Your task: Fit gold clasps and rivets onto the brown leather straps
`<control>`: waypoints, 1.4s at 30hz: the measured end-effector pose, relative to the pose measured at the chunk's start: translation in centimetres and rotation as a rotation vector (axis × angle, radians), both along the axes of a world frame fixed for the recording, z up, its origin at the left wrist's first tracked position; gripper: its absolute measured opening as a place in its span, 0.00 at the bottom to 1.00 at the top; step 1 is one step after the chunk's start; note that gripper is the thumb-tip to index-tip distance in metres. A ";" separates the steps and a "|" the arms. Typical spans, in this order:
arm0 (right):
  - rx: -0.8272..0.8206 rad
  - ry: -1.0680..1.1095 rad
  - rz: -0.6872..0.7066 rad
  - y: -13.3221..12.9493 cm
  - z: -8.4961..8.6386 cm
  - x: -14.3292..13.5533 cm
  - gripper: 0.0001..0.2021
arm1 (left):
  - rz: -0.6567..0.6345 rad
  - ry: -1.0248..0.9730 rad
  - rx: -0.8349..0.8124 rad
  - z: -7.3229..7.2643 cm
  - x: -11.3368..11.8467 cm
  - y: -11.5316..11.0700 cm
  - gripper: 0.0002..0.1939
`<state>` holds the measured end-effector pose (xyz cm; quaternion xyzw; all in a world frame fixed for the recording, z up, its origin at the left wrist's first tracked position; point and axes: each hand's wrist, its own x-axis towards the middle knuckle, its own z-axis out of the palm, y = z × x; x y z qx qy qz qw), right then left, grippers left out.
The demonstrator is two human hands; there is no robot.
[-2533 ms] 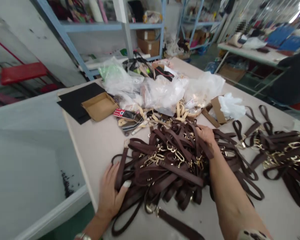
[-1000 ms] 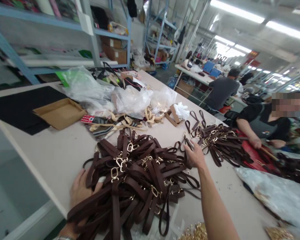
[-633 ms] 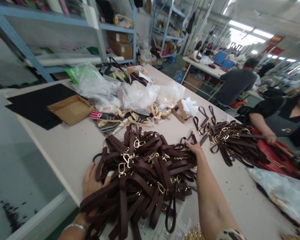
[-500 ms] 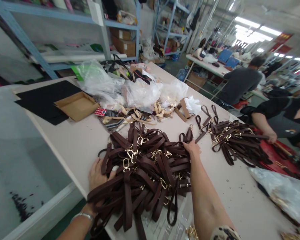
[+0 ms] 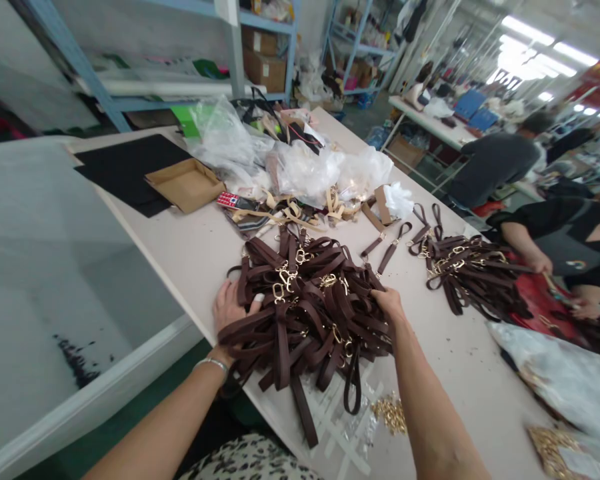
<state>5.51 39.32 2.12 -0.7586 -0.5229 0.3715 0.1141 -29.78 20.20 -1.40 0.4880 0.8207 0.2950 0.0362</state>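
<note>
A large heap of dark brown straps (image 5: 310,313) with gold clasps lies at the near edge of the table. My left hand (image 5: 231,308) presses round the heap's left side, a pale band on one finger, its other fingertips partly under the straps. On the right side, my right hand (image 5: 387,303) is against the heap, most of its fingers hidden by straps. Two loose straps (image 5: 393,252) lie just beyond my right hand. Small gold hardware pieces (image 5: 390,413) sit in a pile below the heap, near my right forearm.
A second strap pile (image 5: 470,267) lies to the right, near a person (image 5: 545,243) handling red material. Behind the heap are plastic bags (image 5: 305,170), a cardboard tray (image 5: 185,183) and black sheets (image 5: 130,167). A clear bag (image 5: 555,367) lies at right.
The heap and both hands have shifted nearer to me along the table. Two straps now lie apart from the heap beyond my right hand, and more of the gold pieces shows.
</note>
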 end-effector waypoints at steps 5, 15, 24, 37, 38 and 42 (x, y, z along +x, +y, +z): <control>0.037 0.109 0.039 -4.9 1.1 -2.0 0.15 | -0.004 -0.008 -0.009 0.4 0.1 0.1 0.30; 0.296 0.058 0.083 -15.2 3.7 -4.0 0.08 | -0.002 -0.019 0.005 0.5 0.4 0.1 0.32; 0.263 0.001 0.191 -22.7 3.2 -4.9 0.20 | -0.013 -0.027 0.032 0.9 0.3 0.1 0.31; 0.191 -0.334 0.365 -17.2 5.2 7.2 0.24 | -0.006 -0.031 0.031 0.8 0.4 0.1 0.30; 0.208 -0.390 0.364 -16.5 4.3 8.1 0.28 | -0.006 -0.030 0.023 0.9 0.4 0.1 0.30; 0.213 -0.517 0.439 -14.8 1.3 9.6 0.35 | -0.016 -0.024 -0.006 1.0 0.4 0.0 0.29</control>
